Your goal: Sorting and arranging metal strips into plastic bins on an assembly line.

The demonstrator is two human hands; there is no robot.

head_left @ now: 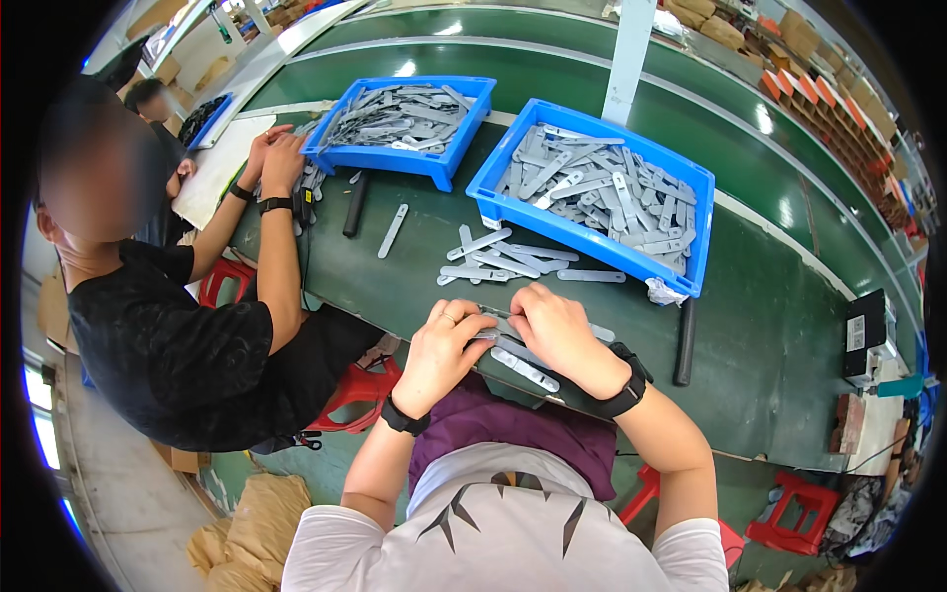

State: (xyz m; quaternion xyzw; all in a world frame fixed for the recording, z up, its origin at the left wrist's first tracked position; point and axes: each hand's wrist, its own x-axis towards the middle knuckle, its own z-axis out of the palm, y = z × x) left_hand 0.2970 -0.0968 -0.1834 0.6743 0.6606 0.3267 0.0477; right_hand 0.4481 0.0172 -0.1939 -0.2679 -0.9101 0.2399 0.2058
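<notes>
My left hand point(446, 345) is at the table's near edge, its thumb and fingers closed on a flat grey strip that mostly hides behind them. Close by, my right hand point(557, 331) has its fingers bent and pinched at the same strip. Under and beside my hands lie a few more grey strips point(525, 370) with rounded ends and slots. Just beyond them is a loose pile of grey strips point(498, 259), some overlapping. Behind that pile stands a blue bin point(592, 232) filled with similar pieces.
A second blue bin point(434, 166) of strips stands farther left. One single strip point(393, 231) lies apart near a black bar point(356, 204); another black bar point(685, 342) is at right. On my left a seated co-worker point(187, 326) handles strips. A red stool point(797, 513) stands at lower right.
</notes>
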